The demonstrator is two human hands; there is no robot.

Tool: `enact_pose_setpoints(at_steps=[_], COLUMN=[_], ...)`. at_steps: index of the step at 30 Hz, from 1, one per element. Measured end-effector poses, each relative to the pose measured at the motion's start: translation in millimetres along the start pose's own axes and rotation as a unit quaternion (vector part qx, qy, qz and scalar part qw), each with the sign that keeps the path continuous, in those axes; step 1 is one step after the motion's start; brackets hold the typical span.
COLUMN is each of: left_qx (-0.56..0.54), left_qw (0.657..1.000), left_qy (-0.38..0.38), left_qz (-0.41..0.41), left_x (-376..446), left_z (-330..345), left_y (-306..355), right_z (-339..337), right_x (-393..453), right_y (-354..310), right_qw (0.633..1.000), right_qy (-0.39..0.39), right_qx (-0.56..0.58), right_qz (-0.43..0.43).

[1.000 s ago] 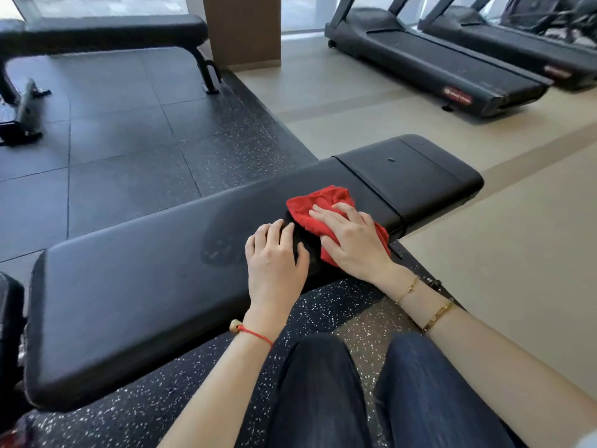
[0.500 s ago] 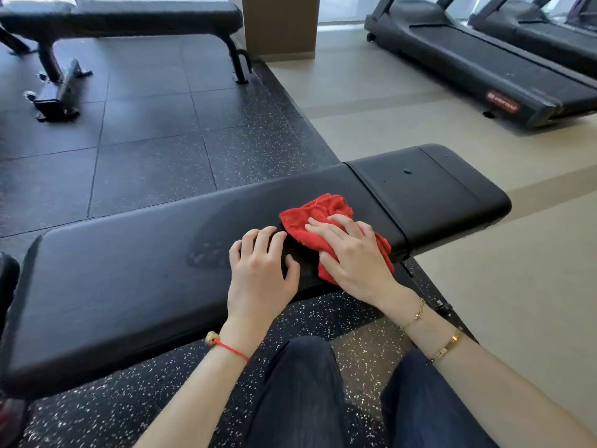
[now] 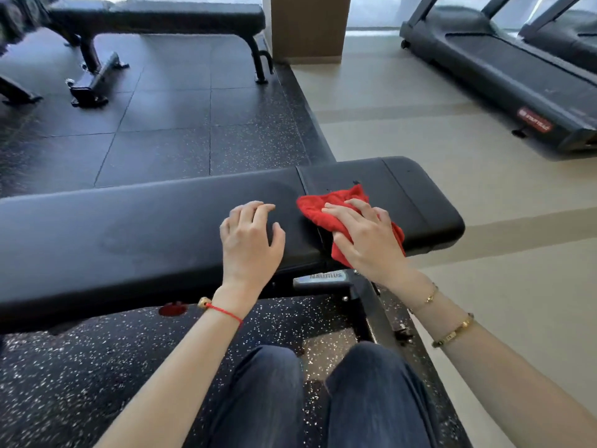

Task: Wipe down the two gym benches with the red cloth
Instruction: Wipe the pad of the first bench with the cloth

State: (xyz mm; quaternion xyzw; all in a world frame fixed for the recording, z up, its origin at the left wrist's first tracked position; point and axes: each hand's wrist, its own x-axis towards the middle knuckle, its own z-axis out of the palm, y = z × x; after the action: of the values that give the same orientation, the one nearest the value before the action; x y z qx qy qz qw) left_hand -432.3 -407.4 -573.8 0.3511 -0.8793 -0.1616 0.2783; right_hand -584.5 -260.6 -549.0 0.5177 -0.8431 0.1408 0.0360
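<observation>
Your right hand (image 3: 368, 240) presses the soft, floppy red cloth (image 3: 326, 210) flat near the bench's (image 3: 129, 227) right end; left hand (image 3: 248, 244) rests, fingers loose.

A single head-worn, wide-angle view is given, aimed forward and down from close above the near bench (image 3: 129, 227); the far bench (image 3: 181, 17) and treadmills (image 3: 504, 72) are seen beyond.
</observation>
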Motion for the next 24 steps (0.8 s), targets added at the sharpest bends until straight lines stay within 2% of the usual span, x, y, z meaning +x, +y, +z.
enact_pose_setpoints(at_steps=[4,10,15,21,24], left_qx=[0.036,0.104,0.096,0.103,0.103], left_qw=[0.999,0.995,0.995,0.994,0.994], left_qy=[-0.024,0.0,0.019,0.022,0.029], left_qz=[-0.007,0.001,0.004,0.012,0.01], left_x=[7.1,3.8,5.3,5.5,5.1], left_z=[26.7,41.9,43.9,43.3,43.4], left_y=[21.6,19.7,18.3,18.8,21.3], right_z=[7.3,9.7,23.3,19.3,10.7], right_x=[-12.5,32.9,73.5,29.8,27.7], right_y=[32.1,67.3,46.8,59.6,79.8], right_qw=[0.999,0.999,0.999,0.994,0.995], right_qy=[-0.037,-0.018,-0.043,-0.035,-0.033], right_qx=[-0.013,0.018,0.021,0.041,0.039], right_qz=[-0.037,0.028,-0.023,-0.097,-0.081])
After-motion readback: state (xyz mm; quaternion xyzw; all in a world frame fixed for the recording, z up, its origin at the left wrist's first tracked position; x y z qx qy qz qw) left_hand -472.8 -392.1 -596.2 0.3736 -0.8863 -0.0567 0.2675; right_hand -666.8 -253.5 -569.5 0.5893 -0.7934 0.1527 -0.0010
